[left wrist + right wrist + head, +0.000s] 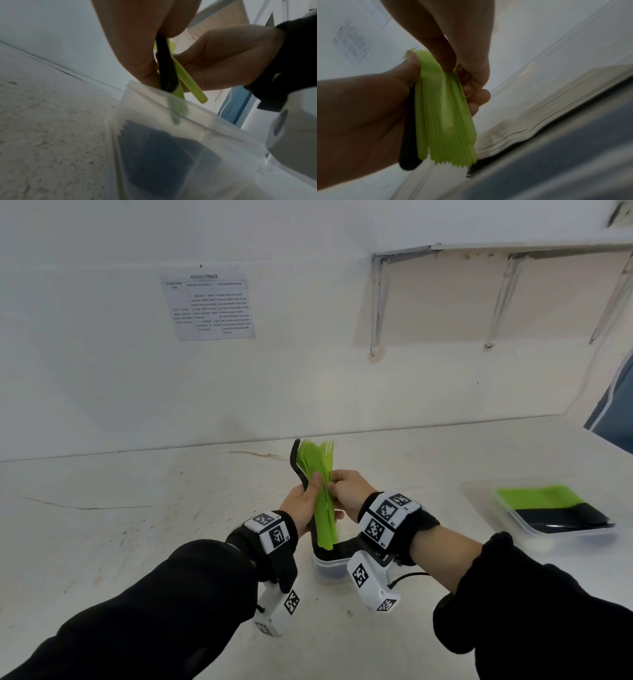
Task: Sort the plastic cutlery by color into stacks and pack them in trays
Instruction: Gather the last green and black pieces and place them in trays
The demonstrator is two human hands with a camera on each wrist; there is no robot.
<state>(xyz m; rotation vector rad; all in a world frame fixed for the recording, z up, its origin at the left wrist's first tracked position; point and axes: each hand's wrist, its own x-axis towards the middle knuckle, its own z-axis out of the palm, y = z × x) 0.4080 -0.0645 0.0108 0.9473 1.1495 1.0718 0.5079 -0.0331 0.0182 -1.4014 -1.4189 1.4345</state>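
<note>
Both forearms are raised over the middle of the white table (171, 525), in black sleeves with marker-tagged wrist bands. The left hand (301, 503) is upright, palm turned right, thumb and fingers wrapped round a bundle of forks held near vertical, tines up. The bundle is mostly green forks (322, 501), a thick fanned stack, with a few black forks (297, 465) pressed against the left-hand side of it, next to the palm. The right wrist view shows the left thumb (412, 63) lying on the front of the green stack and fingertips curled round its far edge.

The right hand (349, 491) is just right of the bundle, knuckles up, fingers bent inward, pinching at the edge of the green stack about midway up the handles. In the left wrist view one green handle (188, 83) splays away from the rest on the right hand's side.

The handle ends hang just above a clear plastic tray (329, 571) right under the hands, which has black cutlery (163, 155) lying in it. Whether the green handle ends touch that tray's rim, can't tell.

A second clear tray (486, 508) sits well apart at the right of the table, holding a green stack (537, 496) at its far side and a black stack (561, 517) at its near side, side by side.

A printed sheet (209, 306) is stuck on the wall behind.
</note>
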